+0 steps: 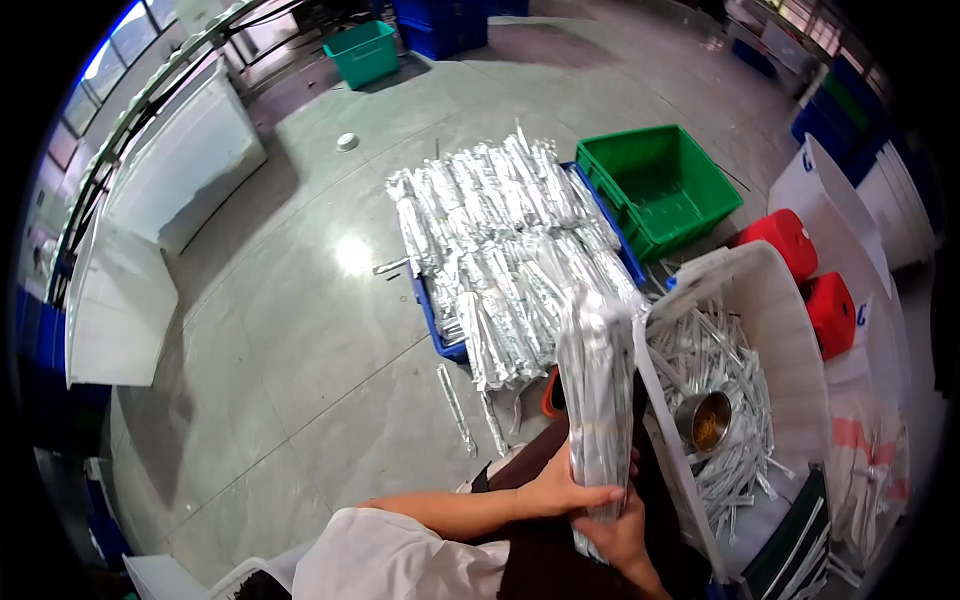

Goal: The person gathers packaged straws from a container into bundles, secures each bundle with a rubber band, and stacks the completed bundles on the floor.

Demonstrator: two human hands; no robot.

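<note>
My left hand point(560, 488) and my right hand point(620, 530) are both closed round the lower part of a bundle of long silvery wrapped sticks point(598, 400). The bundle stands nearly upright over my lap. Beyond it, a blue crate point(428, 310) is piled with rows of similar silvery bundles point(480, 220). To the right of my hands, a white bin point(800, 380) holds many loose silvery sticks point(735, 480) and a metal cup point(704, 420) with something yellowish inside.
A green crate point(650, 235) stands beside the blue one. Two red containers point(828, 312) are at the right. Loose wrapped sticks point(456, 410) lie on the floor. A teal bin point(362, 52) stands farther off, and white tubs point(185, 160) at the left.
</note>
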